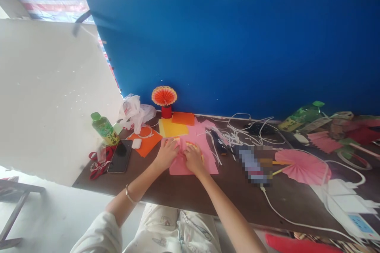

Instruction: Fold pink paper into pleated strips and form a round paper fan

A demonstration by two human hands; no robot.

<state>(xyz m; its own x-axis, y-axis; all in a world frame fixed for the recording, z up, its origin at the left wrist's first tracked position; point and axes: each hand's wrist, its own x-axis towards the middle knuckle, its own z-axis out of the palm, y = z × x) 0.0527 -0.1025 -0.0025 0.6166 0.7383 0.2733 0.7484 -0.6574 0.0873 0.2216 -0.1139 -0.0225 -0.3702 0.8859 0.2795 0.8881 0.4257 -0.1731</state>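
Observation:
My left hand [168, 152] and my right hand [193, 159] are close together over a stack of pink paper sheets [194, 169]. The fingers of both are bent and closed on a folded paper piece with orange and yellow edges [202, 157]. Most of that piece is hidden beneath my fingers. Behind them lie a yellow sheet [173, 128] and an orange sheet [183, 118]. A round pleated paper fan [164, 96], orange with yellow edges, stands upright on a small red holder [166, 112] at the back.
Left of my hands are a black phone [120, 156], a white earbud case [136, 143], a green-capped bottle [105, 128] and a plastic bag [135, 110]. To the right lie tangled white cables [237, 132], a pink paper fan [303, 166] and a white power strip [353, 215].

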